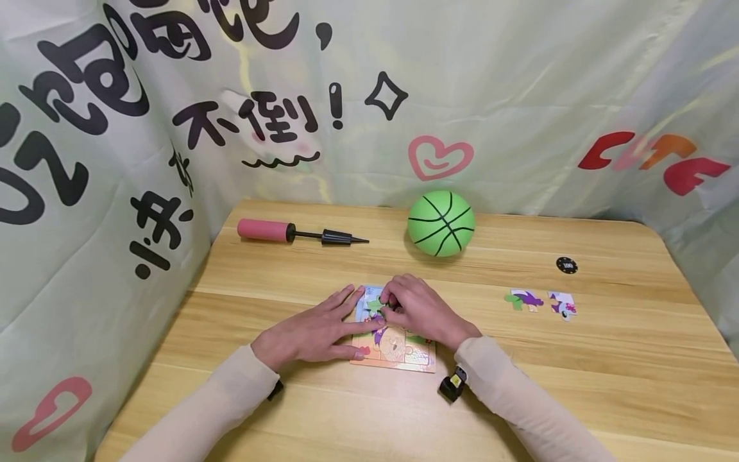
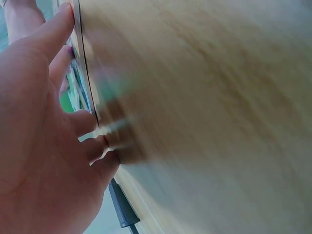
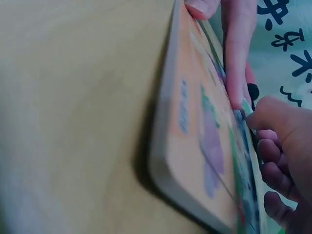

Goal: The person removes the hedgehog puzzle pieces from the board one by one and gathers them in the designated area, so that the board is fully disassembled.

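Note:
A jigsaw puzzle board with a cartoon picture lies on the wooden table, most of its lower part filled with pieces. My left hand rests along its left side, fingers spread, with fingertips on the board. At the board's upper part, my right hand pinches a puzzle piece with green on it between thumb and curled fingers. From the right wrist, the right hand shows low over the board's face, its thumb tip close to a left fingertip. The palm of the left hand fills the left wrist view's left side.
Two loose puzzle pieces, one purple and green and one white and purple, lie to the right. Behind them is a black chip. A green ball and a pink hand pump sit along the back, before a printed curtain.

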`<state>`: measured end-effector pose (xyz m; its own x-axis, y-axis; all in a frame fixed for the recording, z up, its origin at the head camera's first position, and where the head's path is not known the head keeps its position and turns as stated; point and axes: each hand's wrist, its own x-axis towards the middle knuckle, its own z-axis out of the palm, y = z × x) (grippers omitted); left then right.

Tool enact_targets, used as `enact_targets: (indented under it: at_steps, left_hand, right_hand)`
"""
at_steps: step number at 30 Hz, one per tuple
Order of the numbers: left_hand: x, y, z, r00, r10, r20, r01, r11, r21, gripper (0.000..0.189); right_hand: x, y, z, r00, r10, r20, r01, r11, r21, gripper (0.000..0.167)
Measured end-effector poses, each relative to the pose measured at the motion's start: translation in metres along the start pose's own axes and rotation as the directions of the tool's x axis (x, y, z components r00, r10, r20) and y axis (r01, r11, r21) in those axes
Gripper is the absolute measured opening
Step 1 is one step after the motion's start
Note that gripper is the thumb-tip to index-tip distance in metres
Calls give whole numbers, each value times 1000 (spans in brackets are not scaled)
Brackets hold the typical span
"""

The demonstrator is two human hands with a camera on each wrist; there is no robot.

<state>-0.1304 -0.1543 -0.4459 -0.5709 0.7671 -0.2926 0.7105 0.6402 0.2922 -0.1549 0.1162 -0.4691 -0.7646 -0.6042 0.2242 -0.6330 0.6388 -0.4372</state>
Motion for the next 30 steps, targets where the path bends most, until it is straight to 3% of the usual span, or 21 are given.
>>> enact_targets:
  at_steps: [8, 17, 30]
  left_hand:
    - [0, 0, 0, 1000, 4, 1, -4, 1000, -3, 65]
    - [0, 0, 0, 1000, -3, 6, 3, 1000, -20, 65]
    - [0, -1, 1, 1000, -12, 14, 13, 1000, -28, 65]
  right_hand:
    - [-10, 9, -15, 999, 35, 12, -36, 998, 53, 12]
    - [-42, 35, -32, 997, 77, 33, -80, 992, 96, 11]
    - [-91, 82, -73, 989, 146, -5, -146, 989, -4, 17]
